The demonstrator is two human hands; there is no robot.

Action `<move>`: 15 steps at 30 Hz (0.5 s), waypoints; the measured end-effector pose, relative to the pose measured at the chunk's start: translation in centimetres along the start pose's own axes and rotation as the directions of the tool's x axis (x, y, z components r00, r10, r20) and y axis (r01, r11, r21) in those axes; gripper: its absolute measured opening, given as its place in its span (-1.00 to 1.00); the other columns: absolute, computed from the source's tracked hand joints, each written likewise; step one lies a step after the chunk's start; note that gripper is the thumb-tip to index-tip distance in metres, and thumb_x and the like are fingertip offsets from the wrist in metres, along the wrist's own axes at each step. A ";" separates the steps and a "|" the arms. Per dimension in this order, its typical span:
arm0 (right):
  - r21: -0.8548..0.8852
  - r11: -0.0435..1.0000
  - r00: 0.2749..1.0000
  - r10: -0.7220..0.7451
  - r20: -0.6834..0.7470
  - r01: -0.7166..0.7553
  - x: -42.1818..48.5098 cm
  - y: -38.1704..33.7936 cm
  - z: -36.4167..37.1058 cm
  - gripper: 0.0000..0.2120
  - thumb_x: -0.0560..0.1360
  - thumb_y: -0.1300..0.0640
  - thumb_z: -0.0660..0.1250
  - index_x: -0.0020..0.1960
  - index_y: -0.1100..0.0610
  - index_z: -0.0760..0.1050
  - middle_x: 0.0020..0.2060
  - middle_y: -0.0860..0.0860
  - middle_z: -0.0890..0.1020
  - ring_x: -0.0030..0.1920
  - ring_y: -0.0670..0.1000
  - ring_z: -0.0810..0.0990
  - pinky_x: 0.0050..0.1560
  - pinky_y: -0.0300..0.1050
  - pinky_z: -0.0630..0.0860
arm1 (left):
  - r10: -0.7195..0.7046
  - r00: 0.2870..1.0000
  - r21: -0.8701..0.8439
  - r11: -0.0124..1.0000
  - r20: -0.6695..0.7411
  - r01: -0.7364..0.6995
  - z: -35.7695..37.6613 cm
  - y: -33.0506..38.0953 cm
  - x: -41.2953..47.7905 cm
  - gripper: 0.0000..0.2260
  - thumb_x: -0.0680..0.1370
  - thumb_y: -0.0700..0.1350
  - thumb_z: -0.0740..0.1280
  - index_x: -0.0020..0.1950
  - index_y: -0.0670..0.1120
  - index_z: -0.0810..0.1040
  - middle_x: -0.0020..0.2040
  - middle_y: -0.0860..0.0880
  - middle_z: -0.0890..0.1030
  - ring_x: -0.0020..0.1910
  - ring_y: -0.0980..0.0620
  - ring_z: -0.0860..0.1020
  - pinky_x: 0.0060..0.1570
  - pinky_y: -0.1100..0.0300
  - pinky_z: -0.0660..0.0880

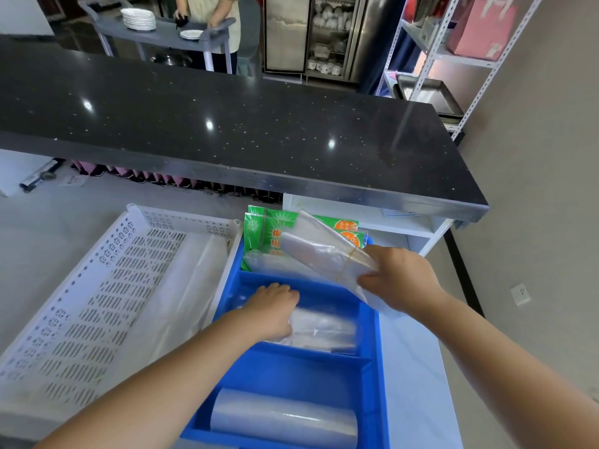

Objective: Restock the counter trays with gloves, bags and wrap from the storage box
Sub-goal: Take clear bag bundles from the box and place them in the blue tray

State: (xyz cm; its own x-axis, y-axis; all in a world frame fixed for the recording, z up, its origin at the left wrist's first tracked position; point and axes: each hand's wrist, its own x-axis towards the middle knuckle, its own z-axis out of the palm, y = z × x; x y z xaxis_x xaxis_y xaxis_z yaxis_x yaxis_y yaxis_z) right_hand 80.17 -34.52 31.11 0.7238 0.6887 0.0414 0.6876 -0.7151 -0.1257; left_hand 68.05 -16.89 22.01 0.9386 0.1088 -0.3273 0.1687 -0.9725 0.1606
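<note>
A blue divided tray [376,338] stands on the white counter in front of me. My right hand [398,273] grips a bundle of clear plastic bags [321,251] tied with a rubber band, held tilted over the tray's far section. My left hand [274,311] rests palm down on a clear plastic pack [327,328] lying in the middle section. Green glove packets [269,234] stand upright in the far section. A roll of clear wrap [285,419] lies in the near section.
A white perforated storage box [97,286] lined with clear plastic sits left of the tray. A black raised countertop [227,124] runs across behind it. A person stands at a grey cart with plates [139,19] far back. Metal shelving [431,59] stands on the right.
</note>
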 end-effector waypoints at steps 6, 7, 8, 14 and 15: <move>0.117 0.993 1.000 -0.008 0.023 0.005 0.9 -0.3 -0.2 -0.75 0.38 -0.02 0.32 0.06 -0.04 0.51 -0.26 0.00 0.53 -0.27 0.08 0.44 -0.36 -0.19 0.31 | -0.034 0.998 -0.249 0.967 0.054 0.046 -0.3 -0.1 -1.3 -0.85 0.42 -0.06 0.28 -0.05 -0.04 0.45 -0.06 -0.03 0.51 -0.08 -0.09 0.48 -0.23 0.10 0.38; 0.140 0.990 1.000 -0.014 0.024 0.010 1.2 -0.5 -0.2 -0.75 0.38 -0.02 0.33 0.05 -0.05 0.52 -0.26 0.00 0.53 -0.27 0.08 0.44 -0.37 -0.20 0.30 | -0.042 0.998 -0.287 0.956 0.054 0.056 -0.3 -0.2 -1.9 -0.84 0.44 0.00 0.25 -0.02 -0.01 0.47 -0.07 -0.03 0.55 -0.09 -0.09 0.51 -0.21 0.09 0.41; 0.160 0.987 0.999 -0.027 0.023 0.023 1.5 -0.9 -0.1 -0.76 0.37 -0.01 0.33 0.03 -0.05 0.52 -0.24 0.02 0.55 -0.27 0.08 0.43 -0.37 -0.20 0.30 | -0.047 0.998 -0.312 0.949 0.032 0.055 -0.4 -0.2 -2.6 -0.84 0.46 0.03 0.22 -0.02 0.02 0.47 -0.09 -0.02 0.58 -0.11 -0.08 0.52 -0.21 0.10 0.43; 0.092 0.966 0.967 -0.247 0.065 0.241 2.3 -3.8 2.8 -0.75 0.36 0.04 0.32 0.04 -0.01 0.50 -0.08 0.10 0.66 -0.09 0.20 0.59 -0.24 -0.11 0.43 | 0.006 0.976 -0.137 0.990 -0.218 -0.037 1.3 0.9 -6.0 -0.82 0.53 0.02 0.14 -0.03 -0.02 0.47 -0.10 -0.04 0.60 -0.09 -0.09 0.51 -0.28 0.12 0.27; 0.054 0.959 0.954 -0.283 0.102 0.279 2.3 -4.0 3.5 -0.75 0.36 0.05 0.31 0.03 0.00 0.50 -0.09 0.10 0.66 -0.08 0.20 0.59 -0.24 -0.10 0.44 | 0.007 0.972 -0.108 0.994 -0.234 -0.033 1.6 1.2 -6.3 -0.81 0.53 0.01 0.13 -0.03 -0.04 0.47 -0.09 -0.04 0.60 -0.07 -0.09 0.51 -0.27 0.12 0.25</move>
State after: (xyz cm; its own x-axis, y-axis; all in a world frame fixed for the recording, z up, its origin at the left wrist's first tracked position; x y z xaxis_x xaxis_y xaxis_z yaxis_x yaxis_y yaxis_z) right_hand 78.90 -29.65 28.22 0.4895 0.8716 -0.0264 0.8582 -0.4868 -0.1626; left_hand 61.83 -19.03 22.80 0.9841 0.1473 -0.0990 0.1691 -0.9476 0.2709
